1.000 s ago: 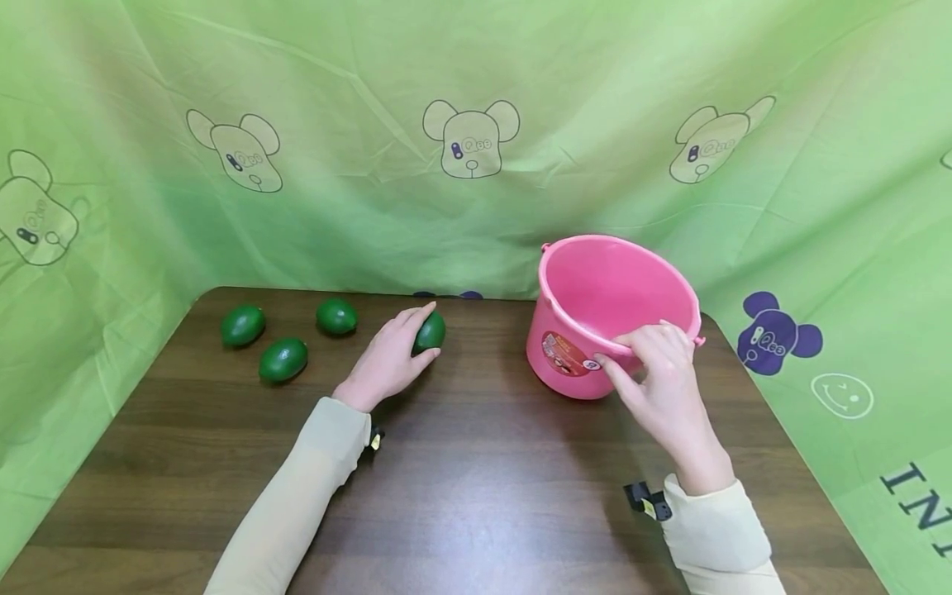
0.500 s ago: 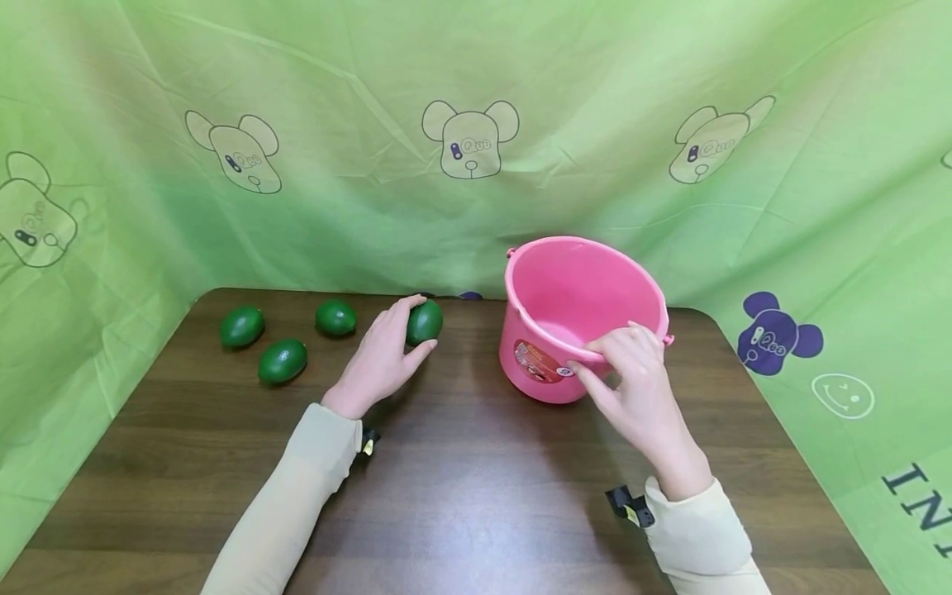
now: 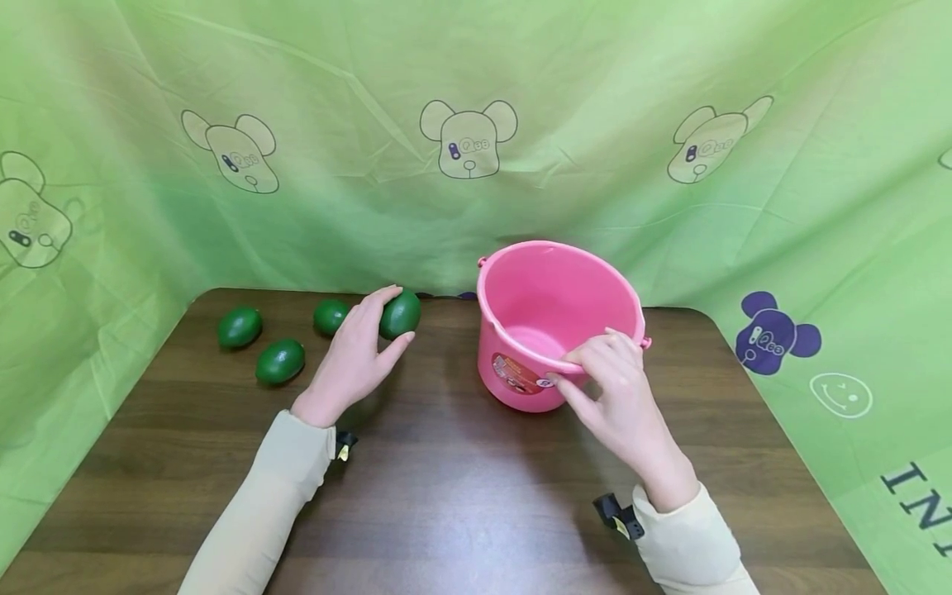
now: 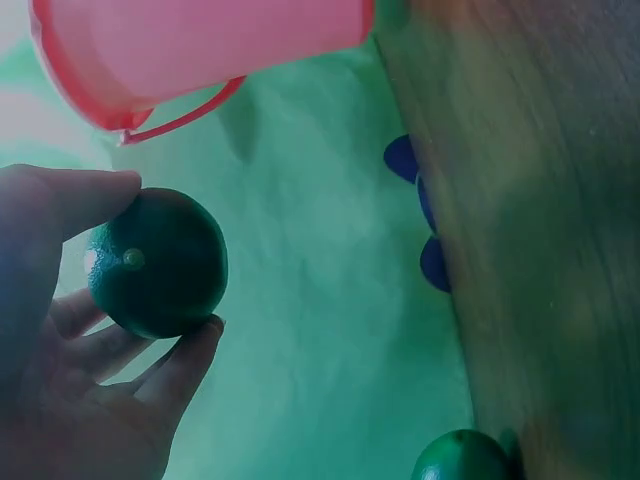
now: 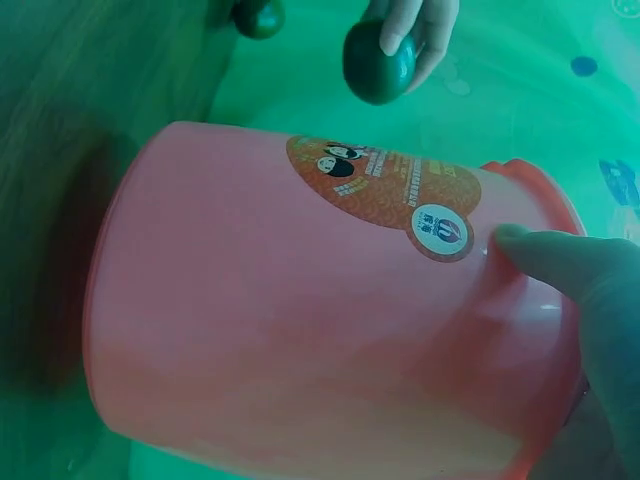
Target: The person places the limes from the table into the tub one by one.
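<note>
From my remote head feed, I see the left hand [image 3: 351, 357] partly closed, gripping a green fruit [image 3: 402, 314] between thumb and fingers, clear of the surface [image 3: 461, 504]. The right hand [image 3: 623, 405] pinches the near rim of the pink bucket [image 3: 494, 339], thumb outside, just beside the round part of its label [image 3: 513, 373]. Three more green fruits [image 3: 280, 361] rest on the surface, left of the bucket. A printed green curtain [image 3: 357, 207] hangs behind.

We see a brown wood-grain table [image 3: 461, 496]; behind and beside it hangs a green cloth [image 3: 349, 223] printed with outlined bear heads [image 3: 468, 149] and, at right, a purple bear head [image 3: 771, 337], white smiley [image 3: 840, 396] and dark letters [image 3: 930, 508].
</note>
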### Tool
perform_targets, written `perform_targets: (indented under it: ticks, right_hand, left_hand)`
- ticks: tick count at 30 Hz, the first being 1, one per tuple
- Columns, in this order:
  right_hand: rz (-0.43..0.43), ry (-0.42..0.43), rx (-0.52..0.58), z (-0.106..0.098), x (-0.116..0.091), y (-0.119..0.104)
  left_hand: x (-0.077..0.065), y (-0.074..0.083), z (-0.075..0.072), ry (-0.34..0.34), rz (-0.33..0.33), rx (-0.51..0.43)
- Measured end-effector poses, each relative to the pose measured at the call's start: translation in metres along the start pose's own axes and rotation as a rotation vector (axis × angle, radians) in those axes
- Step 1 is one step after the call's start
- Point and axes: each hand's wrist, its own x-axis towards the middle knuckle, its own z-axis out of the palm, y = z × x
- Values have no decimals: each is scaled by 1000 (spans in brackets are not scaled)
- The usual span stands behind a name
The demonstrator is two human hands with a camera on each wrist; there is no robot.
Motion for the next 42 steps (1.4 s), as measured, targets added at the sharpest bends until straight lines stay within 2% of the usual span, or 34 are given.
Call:
perform_targets:
  ticks: [4,9,12,20,34,42]
  right_hand:
    - [-14,-14,16,2,0,-7]
    - [-46,-38,35,6,3,-16]
    - [-68,-43,47,8,5,-21]
    - [-98,-61,69,11,6,-32]
    - [-156,-72,97,10,10,-55]
    - [-200,-91,127,12,12,-66]
  left_hand:
    - [-1,1,-4,69,21,2]
    - [-2,2,-6,217,70,-7]
    - [-2,4,-9,275,87,-21]
    - [-7,3,-15,308,89,-36]
    - [-18,7,-25,301,120,-50]
    - [-18,11,-36,369,133,-91]
